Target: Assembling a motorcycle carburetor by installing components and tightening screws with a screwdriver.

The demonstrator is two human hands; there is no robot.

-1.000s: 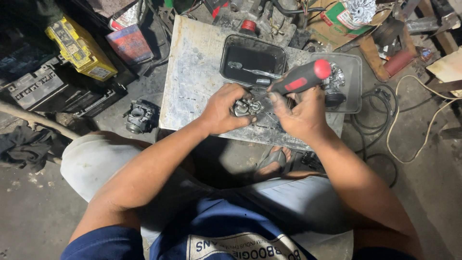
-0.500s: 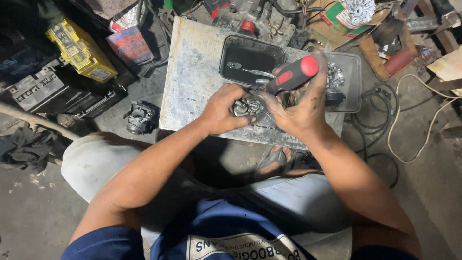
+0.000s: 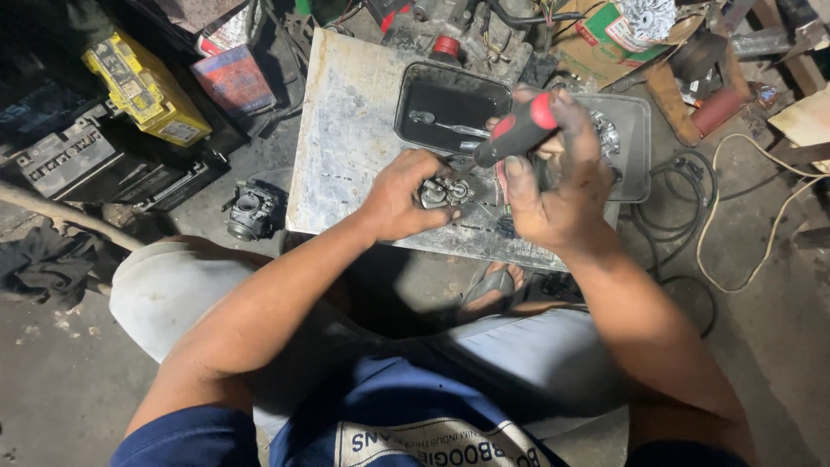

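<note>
My left hand [image 3: 405,197] grips a small grey metal carburetor part [image 3: 446,192] and presses it onto a worn metal plate [image 3: 346,138] on the floor. Just to its right, my right hand [image 3: 553,186] is lifted off the part and holds a screwdriver with a red and black handle [image 3: 517,130]. The handle points up and to the right; its tip is hidden by my fingers. Behind both hands a black tray [image 3: 450,108] holds a couple of small metal tools.
A clear tray [image 3: 635,130] with metal bits sits right of the black one. Another carburetor [image 3: 251,209] lies on the floor to the left, near a yellow battery [image 3: 143,86] and a black battery [image 3: 65,156]. Cables [image 3: 692,199] coil at right. My sandalled foot [image 3: 493,285] rests below the plate.
My right hand has lifted up and to the right away from the part, turning the screwdriver handle further upward. My left hand stays on the part.
</note>
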